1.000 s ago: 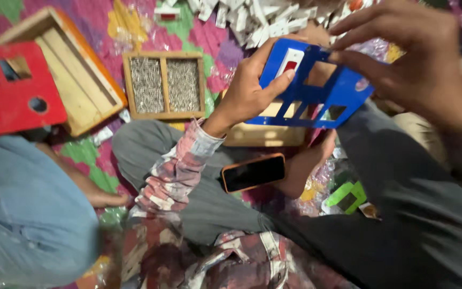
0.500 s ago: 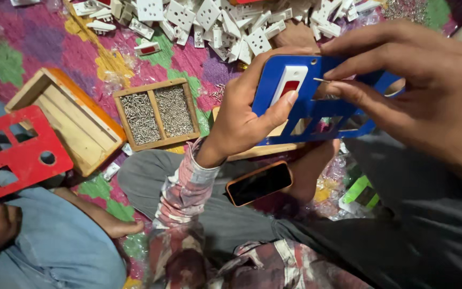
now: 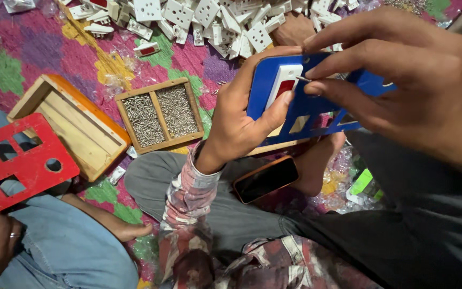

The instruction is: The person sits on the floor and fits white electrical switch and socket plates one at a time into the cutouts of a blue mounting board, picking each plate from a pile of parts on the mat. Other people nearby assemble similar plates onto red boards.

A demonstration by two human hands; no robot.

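Upper right of the frame, left hand [image 3: 241, 120] is gripping the blue plastic switch plate with rectangular cutouts [image 3: 316, 104], thumb pressing on the white rocker switch with a red mark [image 3: 283, 84] seated in it. Right hand [image 3: 402, 80] is pinching a small thin metal screw [image 3: 303, 79] between thumb and forefinger, tip sitting near the switch's edge

Risks, as I'm judging them: screw is tiny and the pinch is shallow, so it could be slipping out and dropping into the patterned cloth [image 3: 38, 59]; thumb pressure could be tilting the switch out of its cutout

Hard to make out: the screw hole is hiding behind the fingers, the plate's right end is covered by the right hand, and its lower edge is overlapping a wooden piece. Two-compartment wooden tray of screws [image 3: 160, 114] is sitting centre left, well apart from both hands
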